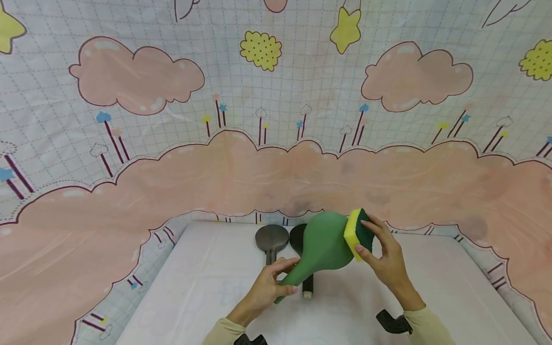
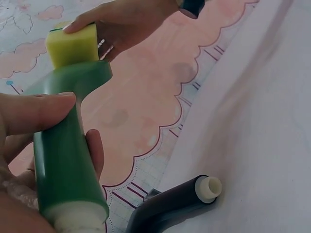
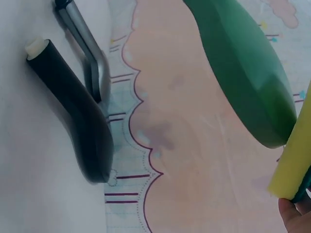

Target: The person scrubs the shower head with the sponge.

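Note:
A green handheld shower head [image 1: 326,242] is raised over the white table, its round head tilted up to the right. My left hand [image 1: 269,283] grips it by the handle, thumb along one side, and a pale connector shows at the handle's end in the left wrist view. Between thumb and fingers, my right hand [image 1: 390,263] holds a yellow sponge [image 2: 73,44] with a dark green scouring side. The sponge's yellow face is against the edge of the green head. In the right wrist view only the fingertips of that hand show.
On the white table [image 1: 194,273], behind the green one, lie a grey shower head [image 1: 271,237] and a black shower head [image 3: 80,114], the black one partly hidden in the head view. A patterned cloth [image 1: 258,177] with clouds and stars surrounds the table's back and sides.

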`<control>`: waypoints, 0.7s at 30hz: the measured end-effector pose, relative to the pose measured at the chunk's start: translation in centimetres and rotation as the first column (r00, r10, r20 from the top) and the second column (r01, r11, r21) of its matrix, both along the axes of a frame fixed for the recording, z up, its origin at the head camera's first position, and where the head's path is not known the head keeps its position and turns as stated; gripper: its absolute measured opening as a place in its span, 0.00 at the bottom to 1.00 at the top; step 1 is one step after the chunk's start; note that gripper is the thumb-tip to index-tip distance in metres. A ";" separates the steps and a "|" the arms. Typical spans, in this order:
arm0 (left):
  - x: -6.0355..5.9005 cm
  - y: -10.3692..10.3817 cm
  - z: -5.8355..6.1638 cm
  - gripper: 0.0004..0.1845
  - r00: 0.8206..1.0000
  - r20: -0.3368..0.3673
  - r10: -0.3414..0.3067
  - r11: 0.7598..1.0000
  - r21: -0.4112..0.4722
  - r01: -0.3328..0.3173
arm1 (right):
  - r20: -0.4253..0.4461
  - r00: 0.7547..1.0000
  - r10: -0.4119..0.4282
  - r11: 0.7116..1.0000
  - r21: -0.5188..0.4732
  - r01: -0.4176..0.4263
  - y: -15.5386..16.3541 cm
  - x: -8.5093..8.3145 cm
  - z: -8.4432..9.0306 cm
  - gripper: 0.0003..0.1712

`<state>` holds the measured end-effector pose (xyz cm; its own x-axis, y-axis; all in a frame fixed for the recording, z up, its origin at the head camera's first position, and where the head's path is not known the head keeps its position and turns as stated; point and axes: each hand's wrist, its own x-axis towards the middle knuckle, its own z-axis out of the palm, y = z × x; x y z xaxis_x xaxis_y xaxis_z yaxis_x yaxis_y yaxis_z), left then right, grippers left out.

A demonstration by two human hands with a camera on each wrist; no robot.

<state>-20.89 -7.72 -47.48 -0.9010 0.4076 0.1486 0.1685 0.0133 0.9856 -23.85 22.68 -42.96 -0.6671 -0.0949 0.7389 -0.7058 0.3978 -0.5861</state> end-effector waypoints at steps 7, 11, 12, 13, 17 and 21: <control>0.3 0.1 0.1 0.34 0.998 -0.056 0.006 0.998 -0.058 -0.009 | 0.017 0.998 -0.059 0.996 0.066 0.058 0.1 0.0 0.4 0.37; 0.3 0.2 0.0 0.34 0.998 -0.065 0.018 0.998 -0.061 -0.022 | 0.004 0.993 -0.118 0.984 0.132 0.116 0.0 0.2 0.4 0.37; 0.3 0.3 0.0 0.34 0.998 -0.063 0.023 0.998 -0.062 -0.027 | -0.005 0.991 -0.132 0.979 0.154 0.131 -0.1 0.2 0.3 0.38; 0.3 0.4 0.0 0.34 0.998 -0.061 0.025 0.998 -0.061 -0.029 | -0.017 0.990 -0.142 0.974 0.175 0.143 -0.2 0.2 0.2 0.38; 0.2 0.8 0.1 0.34 0.999 -0.046 0.029 0.998 -0.055 -0.031 | -0.079 0.985 -0.153 0.947 0.271 0.169 -0.7 0.3 -0.2 0.40; 0.3 1.1 0.1 0.34 0.998 -0.043 0.041 0.997 -0.068 -0.043 | -0.140 0.982 -0.131 0.922 0.346 0.172 -1.3 0.5 -0.5 0.40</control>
<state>-20.63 -6.66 -47.35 -0.9111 0.3802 0.1591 0.2073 0.0892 0.9742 -23.36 21.37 -43.45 -0.6094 -0.2691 0.7457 -0.6732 0.6724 -0.3075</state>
